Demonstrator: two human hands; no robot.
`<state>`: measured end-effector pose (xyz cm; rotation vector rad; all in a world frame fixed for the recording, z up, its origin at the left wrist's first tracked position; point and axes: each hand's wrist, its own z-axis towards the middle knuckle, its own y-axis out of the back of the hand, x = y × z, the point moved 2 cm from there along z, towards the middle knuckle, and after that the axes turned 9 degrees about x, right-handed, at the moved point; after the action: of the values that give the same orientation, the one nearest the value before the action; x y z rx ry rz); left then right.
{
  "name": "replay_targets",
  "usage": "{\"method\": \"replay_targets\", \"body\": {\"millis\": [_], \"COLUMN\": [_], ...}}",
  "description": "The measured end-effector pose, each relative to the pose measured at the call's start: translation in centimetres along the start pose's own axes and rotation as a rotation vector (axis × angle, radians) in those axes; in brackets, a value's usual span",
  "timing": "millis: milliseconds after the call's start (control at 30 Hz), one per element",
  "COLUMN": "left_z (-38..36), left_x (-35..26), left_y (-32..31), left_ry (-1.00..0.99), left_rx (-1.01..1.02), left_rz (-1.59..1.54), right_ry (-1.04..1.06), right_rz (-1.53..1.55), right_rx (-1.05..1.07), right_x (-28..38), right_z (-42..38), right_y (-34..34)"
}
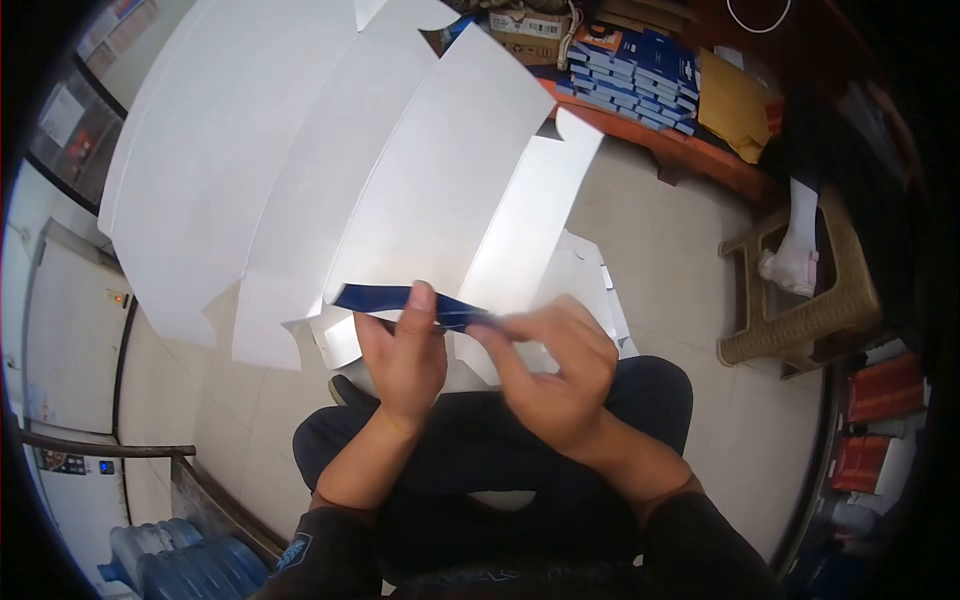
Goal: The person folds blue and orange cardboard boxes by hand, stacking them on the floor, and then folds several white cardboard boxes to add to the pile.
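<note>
A narrow dark blue strip (382,299) with a glossy face runs between my two hands. My left hand (405,365) is closed on its middle, thumb on top and fingers hidden beneath. At its right end, my right hand (560,375) pinches with thumb and forefinger, slightly smeared by motion. Right behind the strip, a large creased white cardboard sheet (390,170) with notched edges rises across the view. Below it, another white cut card piece (578,272) lies over the floor by my knees.
Stacked blue-and-white boxes (635,85) and a yellow envelope (733,105) sit on a red-brown bench (690,160). On the right, a person's bare foot (795,265) rests on a woven-pattern stool (800,325). Blue water bottles (195,565) are at the lower left, beside a wooden rail (225,510).
</note>
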<state>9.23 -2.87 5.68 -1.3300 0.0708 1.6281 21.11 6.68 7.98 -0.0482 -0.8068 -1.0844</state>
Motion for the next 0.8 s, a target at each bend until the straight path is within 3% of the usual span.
{"method": "replay_targets", "body": {"millis": [100, 200, 267, 367, 533, 600, 633, 733, 800], "left_z": [-0.2, 0.1, -0.1, 0.0, 1.5, 2.4, 2.7, 2.8, 2.5], "left_x": [-0.1, -1.2, -1.2, -0.4, -1.0, -1.6, -1.8, -1.3, -0.5], "left_y": [-0.1, -0.4, -0.3, 0.5, -0.2, -0.1, 0.1, 0.3, 0.2], "left_ry": [0.021, 0.121, 0.308, 0.28, 0.311, 0.293, 0.261, 0.034, 0.028], "left_rx": [0.026, 0.177, 0.193, 0.304, 0.226, 0.248, 0.271, 0.556, 0.554], "left_rz": [0.209, 0.317, 0.254, 0.399, 0.66, 0.919, 1.074, 1.38, 1.437], "right_ry": [0.045, 0.121, 0.14, 0.097, 0.059, -0.3, -0.264, -0.396, -0.599], "right_rz": [-0.047, -0.099, -0.095, -0.003, 0.101, 0.171, 0.146, 0.566, 0.729], "right_rx": [0.041, 0.142, 0.227, 0.338, 0.471, 0.392, 0.323, 0.323, 0.332], "right_x": [0.2, 0.2, -0.3, -1.0, -1.6, -1.7, -1.6, -2.6, -2.8], "right_z": [-0.1, 0.2, 0.5, 0.5, 1.2, 1.5, 2.0, 1.3, 1.1], "right_y": [0.3, 0.8, 0.9, 0.8, 1.7, 3.2, 3.9, 3.6, 2.9]}}
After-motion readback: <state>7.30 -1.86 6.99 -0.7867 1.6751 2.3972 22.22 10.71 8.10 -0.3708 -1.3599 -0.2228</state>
